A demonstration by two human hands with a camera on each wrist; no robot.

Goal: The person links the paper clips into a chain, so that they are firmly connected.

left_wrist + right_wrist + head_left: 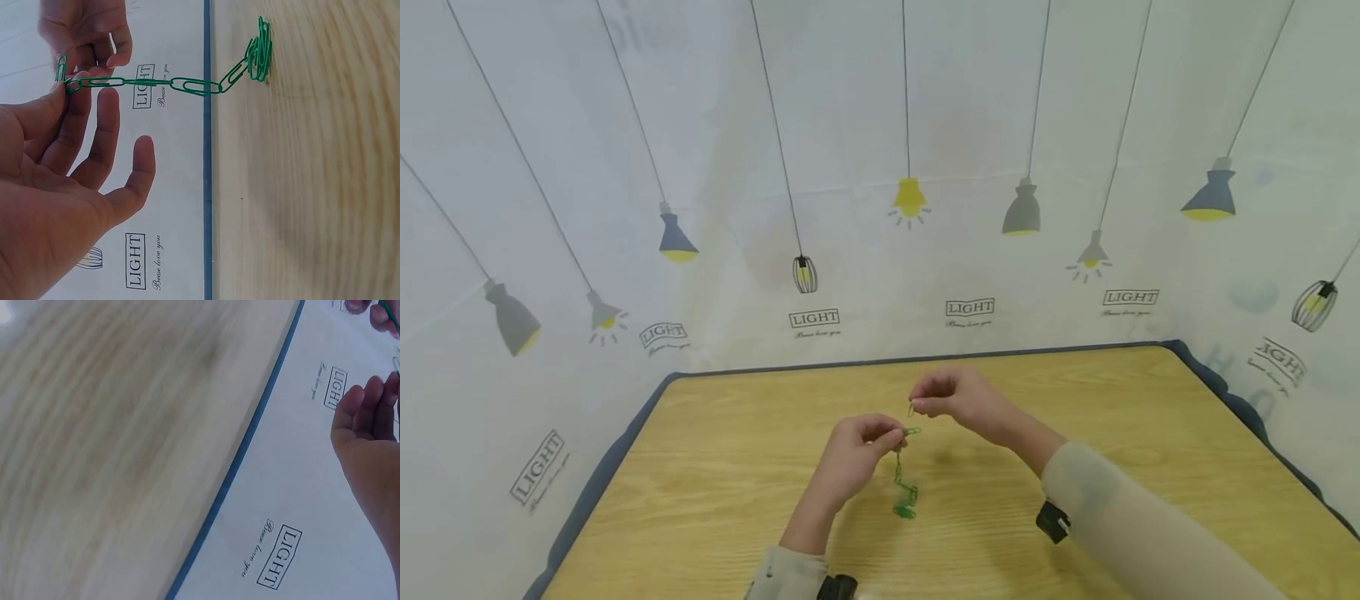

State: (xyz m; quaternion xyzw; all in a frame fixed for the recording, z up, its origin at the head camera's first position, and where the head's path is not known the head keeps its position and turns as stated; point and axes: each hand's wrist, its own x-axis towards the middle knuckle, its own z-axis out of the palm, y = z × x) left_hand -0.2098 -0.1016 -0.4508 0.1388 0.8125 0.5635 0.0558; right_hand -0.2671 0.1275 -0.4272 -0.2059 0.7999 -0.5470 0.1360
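Thumb and index finger of my left hand [852,457] pinch the upper end of a green paper clip chain [187,85]. One green clip [61,67] juts out past those fingertips, while the other left fingers are spread loosely. From the pinch the linked clips hang down to a small heap of green clips [261,53] on the wooden table. My right hand [966,404], slightly higher and to the right, pinches a single small paper clip [912,410] between thumb and fingertips. The two hands are a short gap apart. In the right wrist view, the right hand [375,431] is partly cut off by the frame edge.
A wood-grain table [722,467] lies under both hands. Behind and beside it hangs a pale backdrop [865,242] printed with lamps and the word LIGHT, with a dark blue edge strip [820,365] along the tabletop. Dark wrist cameras [1052,522] sit at both sleeves.
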